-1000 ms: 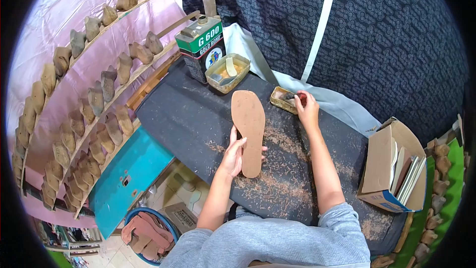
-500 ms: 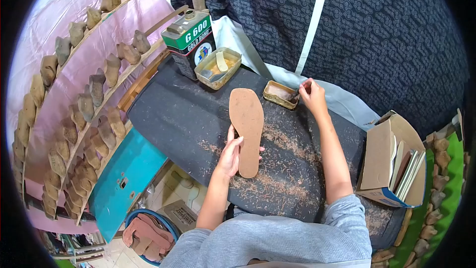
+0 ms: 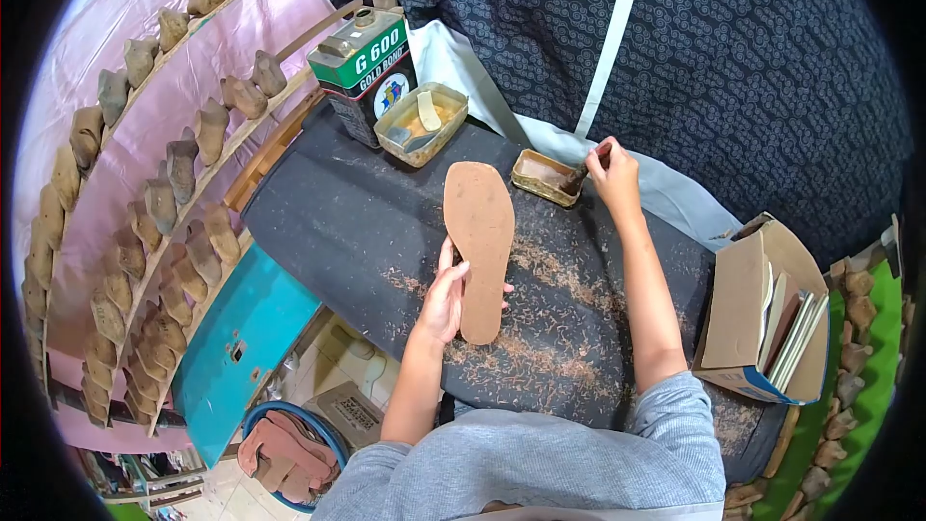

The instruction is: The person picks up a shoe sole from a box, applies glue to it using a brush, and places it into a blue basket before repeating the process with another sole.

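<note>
Both arms were extended forward of the torso (image 3: 540, 463). The left forearm (image 3: 413, 391) was angled slightly inward; its wrist (image 3: 428, 336) was close to straight. The left hand (image 3: 444, 307) was set in a clasping grip, thumb (image 3: 454, 273) on the near face and fingers wrapped behind, fingertips (image 3: 508, 288) exposed at the far side. The right forearm (image 3: 651, 285) reached farther forward than the left. The right hand (image 3: 617, 185) was oriented back upward, with fingers curled toward the thumb; fingertip contact could not be determined.
</note>
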`<act>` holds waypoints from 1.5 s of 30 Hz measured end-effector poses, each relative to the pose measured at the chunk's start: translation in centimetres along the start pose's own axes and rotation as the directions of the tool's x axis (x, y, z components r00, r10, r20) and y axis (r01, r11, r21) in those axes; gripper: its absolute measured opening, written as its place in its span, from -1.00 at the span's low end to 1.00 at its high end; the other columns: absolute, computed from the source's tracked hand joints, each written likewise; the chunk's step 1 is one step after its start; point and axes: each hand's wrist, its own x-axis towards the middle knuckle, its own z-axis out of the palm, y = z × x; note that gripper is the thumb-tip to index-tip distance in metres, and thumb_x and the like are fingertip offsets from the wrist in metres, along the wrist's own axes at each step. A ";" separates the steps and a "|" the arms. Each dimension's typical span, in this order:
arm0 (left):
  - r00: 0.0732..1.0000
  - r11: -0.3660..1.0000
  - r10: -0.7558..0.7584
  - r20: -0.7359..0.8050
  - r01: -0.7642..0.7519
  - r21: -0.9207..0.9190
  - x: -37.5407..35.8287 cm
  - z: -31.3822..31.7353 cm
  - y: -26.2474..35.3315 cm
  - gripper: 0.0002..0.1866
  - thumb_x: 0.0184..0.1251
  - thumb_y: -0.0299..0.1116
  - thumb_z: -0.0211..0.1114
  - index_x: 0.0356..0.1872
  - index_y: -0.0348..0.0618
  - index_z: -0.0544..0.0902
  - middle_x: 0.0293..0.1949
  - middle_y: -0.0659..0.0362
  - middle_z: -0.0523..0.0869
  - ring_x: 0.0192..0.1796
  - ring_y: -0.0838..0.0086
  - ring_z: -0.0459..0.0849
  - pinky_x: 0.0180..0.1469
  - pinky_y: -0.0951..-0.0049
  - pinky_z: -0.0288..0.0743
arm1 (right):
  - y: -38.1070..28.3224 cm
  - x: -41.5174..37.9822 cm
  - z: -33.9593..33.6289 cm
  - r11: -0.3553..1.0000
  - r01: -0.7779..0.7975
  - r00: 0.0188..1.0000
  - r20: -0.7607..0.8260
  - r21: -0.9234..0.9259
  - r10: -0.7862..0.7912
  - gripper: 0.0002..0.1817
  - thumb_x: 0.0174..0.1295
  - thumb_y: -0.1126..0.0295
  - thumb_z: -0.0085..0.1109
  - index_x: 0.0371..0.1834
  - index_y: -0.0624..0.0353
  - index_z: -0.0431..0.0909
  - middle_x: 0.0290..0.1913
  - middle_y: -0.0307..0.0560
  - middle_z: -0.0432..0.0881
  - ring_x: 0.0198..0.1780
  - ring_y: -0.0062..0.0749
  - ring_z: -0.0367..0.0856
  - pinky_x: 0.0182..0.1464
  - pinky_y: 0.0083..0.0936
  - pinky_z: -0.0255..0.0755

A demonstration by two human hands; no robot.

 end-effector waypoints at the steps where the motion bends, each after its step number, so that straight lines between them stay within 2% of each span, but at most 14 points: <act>1: 1.000 1.000 0.001 -0.002 -0.001 -0.002 0.1 0.0 -0.1 -0.29 0.33 -0.29 -0.06 0.40 0.18 -0.23 0.08 -0.11 0.44 -0.15 0.04 0.65 -0.25 0.16 0.65 | 0.0 -0.1 -0.1 1.000 -0.013 1.000 0.019 0.011 0.013 -0.78 0.08 0.36 0.18 -0.48 0.29 0.42 -0.54 0.12 0.54 -0.50 -0.07 0.56 -0.40 -0.33 0.42; 6: 1.000 1.000 -0.026 -0.003 0.026 -0.005 0.0 0.2 -0.2 -0.30 0.32 -0.29 -0.05 0.39 0.18 -0.21 0.10 -0.09 0.44 -0.15 0.05 0.65 -0.26 0.17 0.65 | -0.3 -0.6 -0.3 0.983 -0.134 0.991 -0.008 0.122 0.136 -0.80 0.10 0.37 0.18 -0.46 0.29 0.42 -0.54 0.08 0.55 -0.51 -0.17 0.58 -0.42 -0.41 0.41; 9: 1.000 0.999 -0.015 0.012 0.014 0.034 0.0 0.3 -0.3 -0.34 0.35 -0.23 -0.10 0.39 0.18 -0.19 0.11 -0.07 0.43 -0.14 0.05 0.64 -0.26 0.18 0.65 | -0.1 -1.0 0.5 0.996 -0.031 0.999 -0.014 0.079 0.032 -0.80 0.12 0.38 0.19 -0.45 0.29 0.44 -0.54 0.02 0.56 -0.52 -0.30 0.57 -0.42 -0.47 0.40; 14: 0.999 0.999 0.003 0.054 -0.001 -0.036 -0.5 0.2 0.2 -0.41 0.42 -0.10 -0.22 0.40 0.19 -0.17 0.13 -0.06 0.42 -0.15 0.06 0.65 -0.24 0.17 0.63 | -4.6 -1.0 -2.6 0.988 -0.060 0.998 -0.027 0.141 0.065 -0.81 0.15 0.36 0.21 -0.38 0.27 0.50 -0.48 -0.11 0.56 -0.50 -0.49 0.52 -0.41 -0.60 0.38; 18: 0.999 0.999 0.017 0.035 -0.018 0.035 -1.1 0.4 0.8 -0.44 0.47 -0.08 -0.29 0.41 0.16 -0.18 0.15 -0.04 0.42 -0.14 0.12 0.65 -0.20 0.21 0.62 | -9.1 -2.0 -4.9 0.879 0.276 0.949 -0.254 0.390 -0.185 -0.73 0.11 0.27 0.27 -0.31 0.25 0.51 -0.39 -0.10 0.55 -0.40 -0.44 0.52 -0.36 -0.61 0.37; 22: 0.995 0.980 0.100 -0.004 -0.098 0.173 -1.6 1.7 1.3 -0.44 0.49 -0.10 -0.31 0.42 0.13 -0.20 0.16 -0.02 0.42 -0.14 0.14 0.65 -0.20 0.25 0.61 | -15.1 -2.2 -6.6 0.752 0.581 0.807 -0.343 0.311 -0.481 -0.74 -0.01 0.41 0.31 -0.28 0.24 0.50 -0.28 0.00 0.57 -0.34 -0.32 0.59 -0.27 -0.49 0.47; 23: 0.992 0.975 0.127 0.008 -0.126 0.183 -1.7 1.9 1.4 -0.43 0.48 -0.10 -0.30 0.42 0.12 -0.21 0.17 -0.01 0.41 -0.14 0.15 0.65 -0.20 0.26 0.61 | -16.2 -3.2 -6.2 0.709 0.412 0.911 -0.257 0.572 -0.322 -0.72 -0.05 0.49 0.31 -0.25 0.25 0.49 -0.24 0.03 0.59 -0.30 -0.21 0.63 -0.20 -0.44 0.53; 24: 0.988 0.969 0.153 0.020 -0.154 0.191 -1.9 2.0 1.4 -0.42 0.48 -0.11 -0.28 0.42 0.11 -0.22 0.19 0.00 0.40 -0.14 0.15 0.66 -0.20 0.27 0.61 | -16.6 -3.1 -5.5 0.678 0.488 0.872 -0.276 0.550 -0.403 -0.50 0.11 -0.02 0.17 -0.21 0.27 0.45 -0.20 0.15 0.56 -0.48 -0.41 0.61 -0.46 -0.62 0.51; 28: 0.983 0.960 0.183 0.033 -0.186 0.209 -2.6 2.7 1.7 -0.40 0.48 -0.14 -0.23 0.43 0.10 -0.23 0.22 0.01 0.37 -0.06 0.17 0.63 -0.13 0.27 0.59 | -19.2 -3.9 -4.7 0.646 0.642 0.766 -0.304 0.412 -0.567 -0.53 0.08 0.05 0.22 -0.21 0.28 0.46 -0.23 0.12 0.64 -0.28 -0.21 0.66 -0.24 -0.47 0.55; 29: 0.970 0.951 0.242 0.007 -0.239 0.194 -2.6 3.0 1.6 -0.39 0.48 -0.15 -0.21 0.43 0.09 -0.23 0.24 0.01 0.34 0.00 0.18 0.59 -0.09 0.26 0.57 | -19.8 -4.6 -5.0 0.655 0.606 0.790 -0.246 0.451 -0.561 -0.56 -0.21 0.55 0.37 -0.16 0.24 0.49 -0.16 0.04 0.64 -0.20 -0.20 0.66 -0.18 -0.47 0.55; 34: 0.949 0.908 0.314 0.011 -0.303 0.290 -3.0 2.0 1.9 -0.38 0.48 -0.16 -0.20 0.43 0.04 -0.23 0.30 0.02 0.26 0.15 0.21 0.49 0.03 0.22 0.51 | -20.5 -6.2 -5.6 0.561 0.654 0.730 -0.228 0.508 -0.645 -0.63 -0.12 0.42 0.37 -0.24 0.32 0.50 -0.27 0.10 0.62 -0.35 -0.17 0.65 -0.33 -0.46 0.55; 36: 0.951 0.894 0.309 0.021 -0.298 0.334 -3.3 2.1 2.2 -0.38 0.48 -0.15 -0.19 0.43 0.04 -0.23 0.31 0.04 0.23 0.15 0.22 0.48 0.03 0.22 0.51 | -20.7 -6.3 -5.8 0.538 0.654 0.744 -0.321 0.532 -0.587 -0.63 -0.09 0.36 0.37 -0.26 0.33 0.50 -0.27 0.11 0.62 -0.34 -0.19 0.66 -0.33 -0.48 0.55; 41: 0.951 0.913 0.304 0.061 -0.309 0.267 -3.8 2.4 2.3 -0.36 0.47 -0.13 -0.17 0.43 0.03 -0.23 0.31 0.03 0.24 0.13 0.23 0.51 0.03 0.24 0.52 | -21.2 -5.7 -5.7 0.594 0.702 0.711 -0.330 0.394 -0.621 -0.61 -0.22 0.56 0.37 -0.23 0.31 0.52 -0.20 0.10 0.63 -0.28 -0.20 0.66 -0.29 -0.49 0.55; 45: 0.957 0.915 0.281 0.071 -0.290 0.282 -4.3 2.0 2.5 -0.34 0.46 -0.11 -0.15 0.43 0.02 -0.23 0.30 0.04 0.24 0.14 0.23 0.50 0.01 0.25 0.53 | -20.7 -5.5 -5.6 0.706 0.617 0.777 -0.408 0.348 -0.478 -0.61 -0.21 0.64 0.32 -0.20 0.27 0.53 -0.16 0.05 0.63 -0.21 -0.21 0.65 -0.20 -0.48 0.54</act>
